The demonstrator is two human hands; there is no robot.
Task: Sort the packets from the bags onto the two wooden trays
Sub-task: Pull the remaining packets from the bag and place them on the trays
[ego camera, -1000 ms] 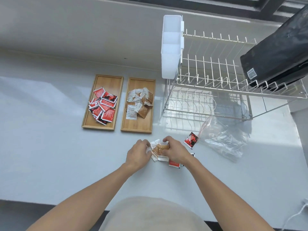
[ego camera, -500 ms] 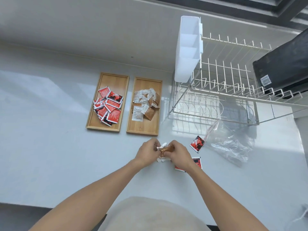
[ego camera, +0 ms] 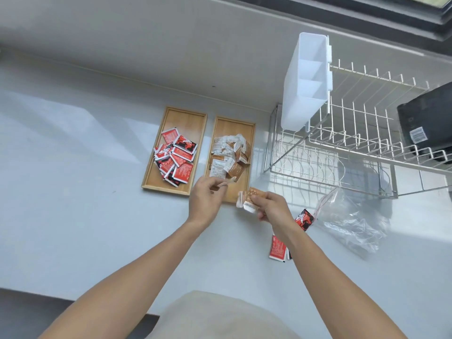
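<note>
Two wooden trays lie side by side on the white counter. The left tray point(ego camera: 182, 116) holds a heap of red packets point(ego camera: 176, 156). The right tray point(ego camera: 233, 123) holds brown and white packets point(ego camera: 230, 156). My left hand point(ego camera: 206, 200) is over the near end of the right tray, pinching one brown packet point(ego camera: 223, 184) edge-on. My right hand point(ego camera: 272, 206) grips a small stack of brown and white packets point(ego camera: 249, 198) just right of that tray's near corner. A red and black packet point(ego camera: 305, 217) and another red packet point(ego camera: 277, 248) lie on the counter beside my right forearm.
A crumpled clear plastic bag point(ego camera: 352, 223) lies to the right of my right arm. Behind it stands a white wire dish rack point(ego camera: 354, 140) with a white plastic caddy point(ego camera: 305, 81) and a black object point(ego camera: 425, 123) on it. A wall runs behind the trays.
Both hands lifted from the counter and moved toward the right tray. They separated: the left took one brown packet, the right kept the stack. The view shifted left.
</note>
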